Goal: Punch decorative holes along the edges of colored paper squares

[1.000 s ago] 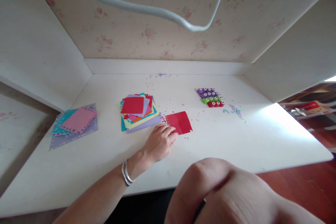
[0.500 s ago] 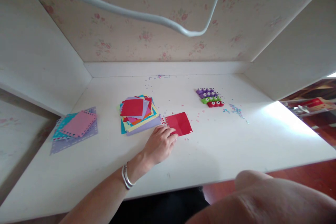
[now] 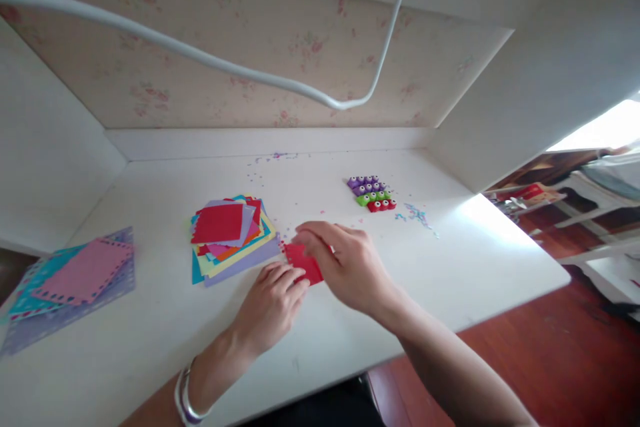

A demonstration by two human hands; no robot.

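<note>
A red square of paper [image 3: 302,261] with small holes punched along its left edge lies on the white desk. My left hand [image 3: 275,303] presses its curled fingertips on the near-left corner of this paper, pinning it down. My right hand [image 3: 350,263] is over the paper's right part and hides it; its bent fingers reach left, with nothing visible in them. Tiny red paper dots [image 3: 283,248] lie beside the punched edge. Just left is a stack of coloured paper squares [image 3: 220,223] with a red one on top.
Punched pink, blue and purple sheets [image 3: 87,270] overlap at the far left. Several purple, green and red blocks with eye-like knobs [image 3: 373,193] stand at the back right. Blue confetti [image 3: 416,213] is scattered beside them. A white cable [image 3: 240,70] hangs across the front.
My right hand has come in from the lower right to over the red paper. My left hand stays on the paper's corner. The view has shifted to the right.
</note>
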